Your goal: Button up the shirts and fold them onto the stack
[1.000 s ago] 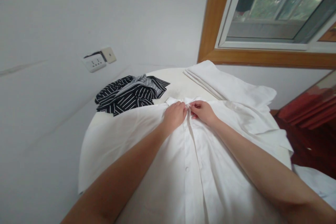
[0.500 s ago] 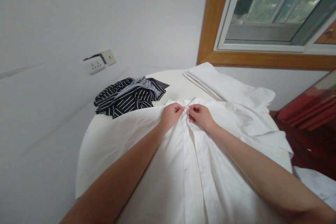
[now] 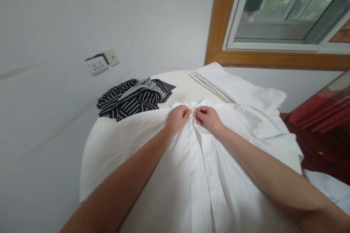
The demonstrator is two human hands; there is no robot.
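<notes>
A white button-up shirt [image 3: 169, 174] lies spread over a round white table [image 3: 179, 83], its button placket running down the middle toward me. My left hand [image 3: 178, 118] pinches the placket's far end near the collar. Close against it, my right hand [image 3: 207, 117] pinches the other side of the same spot. The fingertips of both hands almost meet, and the fabric bunches between them. Whatever small part they grip, perhaps a button, is hidden by the fingers. Lower on the placket one button shows.
A crumpled black-and-white striped garment [image 3: 133, 98] lies at the table's back left. Folded white cloth [image 3: 235, 83] rests at the back right. A wall socket [image 3: 97, 65] is on the left wall, a wood-framed window [image 3: 279, 58] at right. Red fabric [image 3: 319, 113] hangs above the dark floor.
Both hands keep their pinch at the same place on the shirt, with only slight finger movement. The whole view has shifted a little.
</notes>
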